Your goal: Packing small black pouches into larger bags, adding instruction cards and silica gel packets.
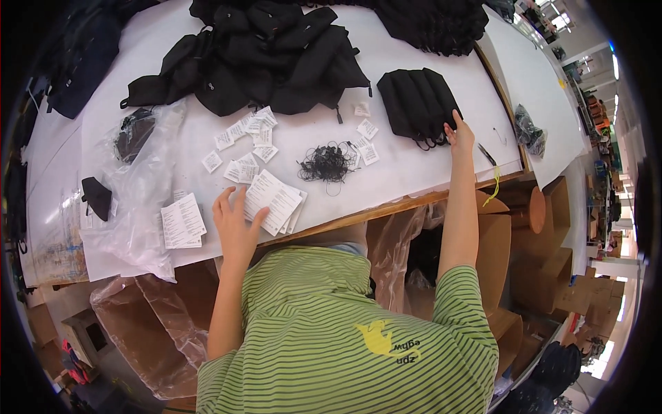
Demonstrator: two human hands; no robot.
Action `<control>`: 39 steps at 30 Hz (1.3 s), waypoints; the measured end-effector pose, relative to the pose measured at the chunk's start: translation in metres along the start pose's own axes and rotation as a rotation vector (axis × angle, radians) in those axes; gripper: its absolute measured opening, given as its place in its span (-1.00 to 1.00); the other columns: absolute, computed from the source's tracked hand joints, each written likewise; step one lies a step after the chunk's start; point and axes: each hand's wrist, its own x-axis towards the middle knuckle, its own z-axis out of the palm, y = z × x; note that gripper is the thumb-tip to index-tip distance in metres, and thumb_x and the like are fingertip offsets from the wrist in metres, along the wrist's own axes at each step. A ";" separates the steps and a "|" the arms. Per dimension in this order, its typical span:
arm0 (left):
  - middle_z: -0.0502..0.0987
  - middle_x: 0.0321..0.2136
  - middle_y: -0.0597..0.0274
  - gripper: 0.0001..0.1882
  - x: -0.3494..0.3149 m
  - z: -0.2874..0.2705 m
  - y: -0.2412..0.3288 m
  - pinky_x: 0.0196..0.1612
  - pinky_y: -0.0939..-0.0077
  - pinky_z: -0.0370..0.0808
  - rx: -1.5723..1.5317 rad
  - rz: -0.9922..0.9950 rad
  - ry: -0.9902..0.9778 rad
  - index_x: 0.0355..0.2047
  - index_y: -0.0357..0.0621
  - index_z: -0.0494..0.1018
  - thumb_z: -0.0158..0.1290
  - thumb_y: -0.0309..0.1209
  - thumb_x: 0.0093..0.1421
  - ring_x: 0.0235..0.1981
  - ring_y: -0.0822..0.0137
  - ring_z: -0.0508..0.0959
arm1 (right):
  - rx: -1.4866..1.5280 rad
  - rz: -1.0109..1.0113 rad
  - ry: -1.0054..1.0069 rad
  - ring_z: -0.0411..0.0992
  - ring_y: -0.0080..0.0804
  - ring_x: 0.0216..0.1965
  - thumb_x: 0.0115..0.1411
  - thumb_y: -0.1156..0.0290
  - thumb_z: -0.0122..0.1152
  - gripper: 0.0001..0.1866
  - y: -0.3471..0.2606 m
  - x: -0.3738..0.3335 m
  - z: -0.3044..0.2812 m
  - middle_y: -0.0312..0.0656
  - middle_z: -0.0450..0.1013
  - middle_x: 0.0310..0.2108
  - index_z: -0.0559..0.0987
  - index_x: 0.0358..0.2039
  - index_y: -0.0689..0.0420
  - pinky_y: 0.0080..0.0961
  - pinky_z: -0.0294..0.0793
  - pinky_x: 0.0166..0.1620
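Observation:
My left hand (234, 219) lies flat with spread fingers on the white table (427, 165), its fingertips on a stack of white printed cards (273, 200). A second stack of cards (183, 221) lies just left of it. My right hand (460, 132) reaches far to the right and touches the lower right edge of a neat stack of folded black fabric pieces (415, 102). A tangle of thin black strings (325, 163) sits between the two hands, and small white tags (245, 141) are scattered above the cards.
A big heap of black fabric items (269, 55) covers the table's far middle, another pile (434, 24) at the far right. Clear plastic bags (141, 200) lie at the left. A pen (487, 154) rests near the right edge. Cardboard boxes (496, 241) with plastic liners stand below the table.

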 end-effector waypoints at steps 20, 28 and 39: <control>0.46 -0.27 -0.04 -0.65 0.005 -0.053 0.031 -0.16 0.42 0.38 -0.646 -0.223 -0.136 -0.13 -0.27 0.20 0.03 -0.32 0.22 -0.29 0.18 0.47 | -1.029 -0.827 -0.800 0.37 -0.32 -0.45 0.01 0.33 0.26 -0.91 0.036 -0.200 0.119 -0.26 0.37 -0.47 0.59 -0.44 0.01 -0.42 0.35 -0.37; 0.42 -0.22 0.01 -0.49 -0.013 -0.053 0.037 -0.11 0.46 0.36 -0.900 -0.203 -0.045 -0.10 -0.24 0.20 0.16 -0.21 0.12 -0.19 0.28 0.41 | -1.255 -0.691 -0.786 0.46 -0.17 -0.30 -0.05 0.29 0.30 -0.84 0.055 -0.220 0.159 -0.16 0.47 -0.38 0.58 -0.55 0.10 -0.30 0.43 -0.24; 0.45 -0.25 0.03 -0.49 -0.013 -0.058 0.040 -0.11 0.47 0.36 -0.899 -0.215 -0.095 -0.04 -0.19 0.23 0.17 -0.28 0.08 -0.21 0.30 0.45 | -0.609 -0.576 -0.866 0.34 -0.53 -0.55 0.18 0.40 0.14 -0.91 0.057 -0.230 0.158 -0.22 0.46 -0.47 0.47 -0.35 0.13 -0.63 0.30 -0.45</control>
